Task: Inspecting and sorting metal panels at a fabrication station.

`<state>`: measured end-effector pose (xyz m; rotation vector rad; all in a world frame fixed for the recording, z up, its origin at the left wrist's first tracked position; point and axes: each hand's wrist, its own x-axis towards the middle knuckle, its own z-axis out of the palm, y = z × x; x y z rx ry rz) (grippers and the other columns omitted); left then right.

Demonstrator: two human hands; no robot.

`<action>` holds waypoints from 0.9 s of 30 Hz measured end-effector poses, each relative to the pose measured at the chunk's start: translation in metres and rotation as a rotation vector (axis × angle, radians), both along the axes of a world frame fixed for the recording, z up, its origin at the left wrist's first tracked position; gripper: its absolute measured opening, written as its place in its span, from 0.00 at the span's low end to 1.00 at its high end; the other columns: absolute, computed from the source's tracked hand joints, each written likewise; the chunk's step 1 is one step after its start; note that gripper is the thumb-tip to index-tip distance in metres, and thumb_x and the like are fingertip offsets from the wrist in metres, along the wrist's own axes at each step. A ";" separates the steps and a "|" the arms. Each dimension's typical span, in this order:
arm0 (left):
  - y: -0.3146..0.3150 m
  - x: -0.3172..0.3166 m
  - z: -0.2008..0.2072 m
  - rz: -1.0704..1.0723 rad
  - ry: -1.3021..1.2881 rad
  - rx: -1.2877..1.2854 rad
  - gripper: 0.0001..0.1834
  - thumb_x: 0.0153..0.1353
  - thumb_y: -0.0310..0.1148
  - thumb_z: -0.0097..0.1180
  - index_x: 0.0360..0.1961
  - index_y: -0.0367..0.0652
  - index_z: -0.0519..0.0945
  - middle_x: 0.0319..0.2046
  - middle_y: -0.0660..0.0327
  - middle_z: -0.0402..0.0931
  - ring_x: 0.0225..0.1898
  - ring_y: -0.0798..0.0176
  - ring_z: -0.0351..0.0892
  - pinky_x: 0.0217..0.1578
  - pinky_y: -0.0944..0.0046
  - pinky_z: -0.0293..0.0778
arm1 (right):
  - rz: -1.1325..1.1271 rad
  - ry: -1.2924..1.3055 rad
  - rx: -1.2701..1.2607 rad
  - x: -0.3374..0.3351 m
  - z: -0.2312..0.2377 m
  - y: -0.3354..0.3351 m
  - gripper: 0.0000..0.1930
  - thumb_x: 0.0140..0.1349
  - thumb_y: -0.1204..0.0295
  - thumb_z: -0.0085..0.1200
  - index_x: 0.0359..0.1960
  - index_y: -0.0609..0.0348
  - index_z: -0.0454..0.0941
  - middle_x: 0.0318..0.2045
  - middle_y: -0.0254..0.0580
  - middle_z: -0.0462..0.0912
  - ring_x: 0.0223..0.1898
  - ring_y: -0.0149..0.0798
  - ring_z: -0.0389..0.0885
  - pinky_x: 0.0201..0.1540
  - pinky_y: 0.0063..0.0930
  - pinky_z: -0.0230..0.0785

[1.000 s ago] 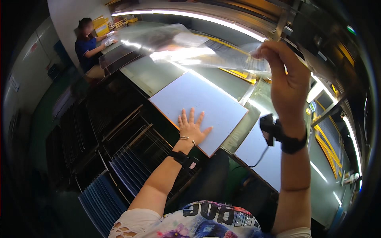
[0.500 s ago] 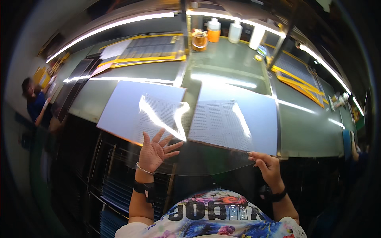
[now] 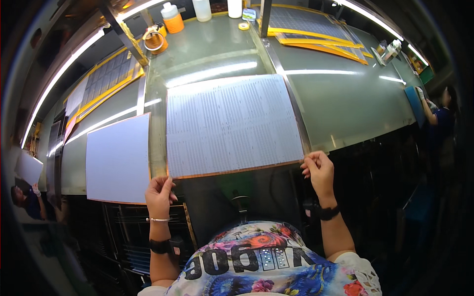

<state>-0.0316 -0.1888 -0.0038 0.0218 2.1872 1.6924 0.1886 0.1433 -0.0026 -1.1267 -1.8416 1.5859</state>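
Note:
A clear printed film [image 3: 232, 123] covered in rows of fine dark marks lies over a pale blue-white panel with a thin orange edge, on the bench in front of me. At its near left corner my left hand [image 3: 159, 192] is closed, thumb and fingertips pinching the film's edge. My right hand [image 3: 318, 170] pinches the near right corner in the same way. To the left, a second pale panel [image 3: 118, 160] lies bare on the bench, its near edge showing orange. The film and the panel beneath it line up closely, so little of that panel shows.
The greenish glass-like bench [image 3: 355, 108] reflects tube lights. Along the back stand an orange-filled bottle [image 3: 173, 20], a pale bottle [image 3: 202, 10] and tape rolls [image 3: 155, 41]. Yellow-framed screens [image 3: 316, 27] lie back right, others back left. Co-workers [image 3: 439, 111] stand at both far sides.
My left hand was open and spread; it now pinches the film's left corner. The film, earlier curved and glaring across the gap, now lies flat on the right panel. My view has turned right.

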 end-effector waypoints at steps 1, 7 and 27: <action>0.003 0.000 0.000 -0.005 -0.007 -0.009 0.07 0.59 0.28 0.53 0.38 0.36 0.75 0.23 0.64 0.75 0.14 0.78 0.68 0.12 0.80 0.61 | -0.016 -0.018 0.048 -0.003 0.001 0.003 0.02 0.59 0.78 0.50 0.29 0.63 0.71 0.19 0.35 0.77 0.19 0.22 0.73 0.21 0.14 0.65; 0.004 -0.007 -0.010 -0.034 0.093 0.012 0.12 0.60 0.24 0.51 0.45 0.36 0.73 0.25 0.64 0.74 0.19 0.77 0.70 0.19 0.80 0.67 | -0.032 -0.031 0.087 -0.006 -0.014 0.005 0.06 0.57 0.80 0.52 0.25 0.62 0.68 0.17 0.32 0.74 0.19 0.22 0.73 0.21 0.14 0.64; 0.008 -0.012 -0.022 0.058 0.689 -0.393 0.09 0.48 0.23 0.61 0.32 0.41 0.77 0.31 0.63 0.68 0.22 0.69 0.62 0.24 0.70 0.64 | -0.005 -0.105 0.047 -0.009 -0.015 -0.005 0.07 0.62 0.75 0.48 0.26 0.57 0.64 0.19 0.35 0.76 0.18 0.25 0.75 0.17 0.13 0.61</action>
